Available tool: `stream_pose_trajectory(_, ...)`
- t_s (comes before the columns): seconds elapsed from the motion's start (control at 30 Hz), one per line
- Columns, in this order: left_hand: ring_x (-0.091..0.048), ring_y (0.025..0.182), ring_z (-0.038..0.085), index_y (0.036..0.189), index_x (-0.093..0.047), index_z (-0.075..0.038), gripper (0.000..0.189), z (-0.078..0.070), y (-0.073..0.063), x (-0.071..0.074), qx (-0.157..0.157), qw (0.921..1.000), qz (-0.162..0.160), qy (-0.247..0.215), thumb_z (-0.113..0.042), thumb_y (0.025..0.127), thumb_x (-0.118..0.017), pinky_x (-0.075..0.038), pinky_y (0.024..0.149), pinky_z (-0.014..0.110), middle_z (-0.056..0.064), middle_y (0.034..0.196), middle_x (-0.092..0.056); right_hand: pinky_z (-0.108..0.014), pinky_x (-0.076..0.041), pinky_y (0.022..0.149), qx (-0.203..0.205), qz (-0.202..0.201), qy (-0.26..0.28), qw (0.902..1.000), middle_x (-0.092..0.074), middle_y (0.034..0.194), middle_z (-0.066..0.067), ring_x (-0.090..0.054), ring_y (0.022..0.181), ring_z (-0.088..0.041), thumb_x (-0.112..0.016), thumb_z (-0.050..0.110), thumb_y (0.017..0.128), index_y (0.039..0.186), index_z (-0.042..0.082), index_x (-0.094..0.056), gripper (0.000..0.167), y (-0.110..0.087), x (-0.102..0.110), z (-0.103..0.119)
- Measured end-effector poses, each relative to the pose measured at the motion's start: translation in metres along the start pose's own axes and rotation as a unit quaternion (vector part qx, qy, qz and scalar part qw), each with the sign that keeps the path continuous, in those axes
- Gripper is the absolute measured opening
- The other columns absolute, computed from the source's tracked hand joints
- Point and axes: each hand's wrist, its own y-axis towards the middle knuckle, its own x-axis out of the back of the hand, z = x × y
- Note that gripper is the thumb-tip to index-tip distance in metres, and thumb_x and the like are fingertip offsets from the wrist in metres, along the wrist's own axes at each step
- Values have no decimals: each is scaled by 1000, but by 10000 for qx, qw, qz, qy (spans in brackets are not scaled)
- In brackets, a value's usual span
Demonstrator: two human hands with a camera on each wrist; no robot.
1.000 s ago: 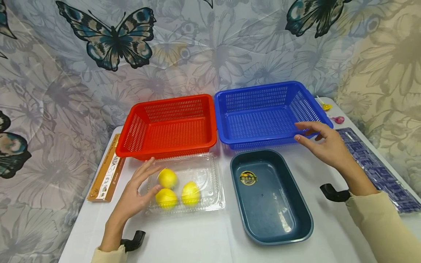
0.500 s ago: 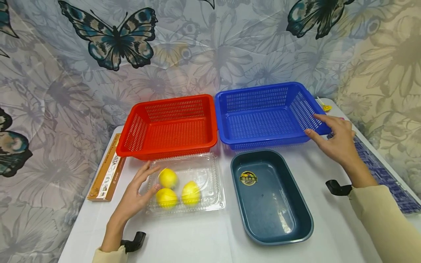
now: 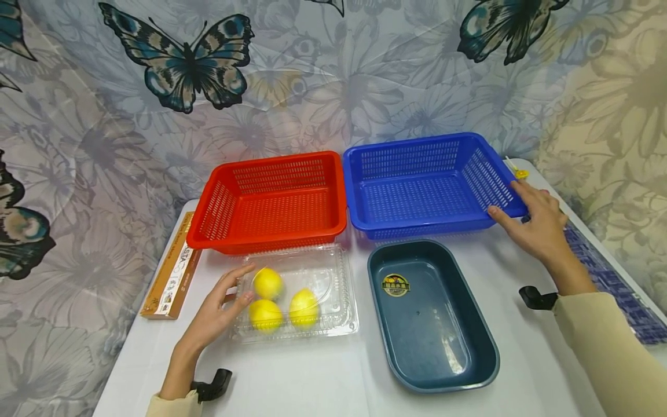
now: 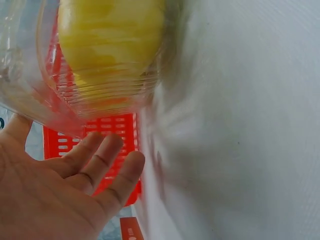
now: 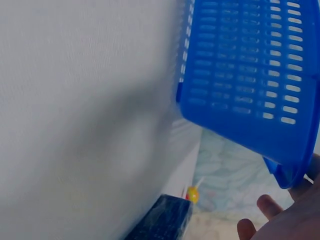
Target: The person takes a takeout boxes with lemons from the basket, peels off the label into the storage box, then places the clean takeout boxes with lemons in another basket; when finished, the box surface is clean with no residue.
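A cloth wall with big butterflies (image 3: 190,66) stands behind a white table (image 3: 323,376). The left hand (image 3: 211,315), fingers spread, is by the left end of a clear box (image 3: 328,278) with three yellow lemons (image 3: 304,308) inside. The right hand (image 3: 539,229) is at the near right corner of the far blue basket (image 3: 417,229); whether it pinches the rim is hard to tell.

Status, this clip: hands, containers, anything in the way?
Left hand at left end of clear container, three lemons inside. Right hand at near right corner of blue basket, grip unclear. Possible obstacle: teal tray in front of basket.
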Motion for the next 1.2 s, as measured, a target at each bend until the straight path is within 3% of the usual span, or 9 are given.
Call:
stream_pose_trajectory(0.23, -46, 120, 25, 154, -43, -31, 53, -5, -1, 3, 383, 9985, 259, -290, -24, 103, -58, -45, 95, 45, 7, 156, -40, -79, -9, 101, -45, 279, -342, 9990, -17, 168, -26, -9, 150, -58, -55, 53, 97, 163, 7, -19, 88, 10, 2, -2)
stream_pose_trajectory(0.37, -48, 94, 19, 156, -41, -29, 55, -4, 1, 7, 415, 9961, 535, -562, -22, 104, -58, -45, 74, 31, 11, 120, -51, -75, -13, 96, 7, 525, -533, 9972, -9, 170, -22, -8, 149, -58, -52, 55, 98, 164, 8, -12, 90, 17, 5, -3)
stream_pose_trajectory(0.47, -48, 78, 18, 157, -37, -28, 57, 1, 3, 11, 375, 9926, 828, -807, -22, 104, -58, -44, 65, 30, 11, 96, -46, -76, -13, 95, 17, 734, -650, 9952, -3, 171, -21, -6, 148, -60, -50, 57, 98, 164, 7, -9, 92, 23, 8, -4)
stream_pose_trajectory(0.7, -46, 70, 22, 160, -29, -29, 62, 6, 5, 16, 304, 9861, 1290, -998, -20, 105, -56, -42, 63, 33, 9, 84, -45, -81, -11, 95, 2, 1023, -780, 9917, 1, 170, -23, -5, 146, -64, -48, 58, 99, 164, 7, -4, 94, 32, 11, -7)
stream_pose_trajectory(0.9, -49, 66, 25, 160, -27, -22, 63, 9, 5, 15, 169, 9835, 1385, -1155, -15, 104, -56, -44, 64, 34, 5, 77, -46, -83, -9, 95, 86, 1106, -796, 9906, 5, 170, -21, -4, 147, -64, -48, 58, 99, 164, 8, -1, 94, 34, 9, -8)
stream_pose_trajectory(1.2, -52, 64, 25, 157, -30, -13, 58, 10, 5, 10, 6, 9802, 1122, -1632, -9, 104, -53, -50, 64, 33, 1, 76, -47, -88, -5, 98, 60, 1156, -806, 9900, 8, 171, -18, -3, 149, -63, -50, 58, 98, 164, 11, 2, 96, 32, 9, -7)
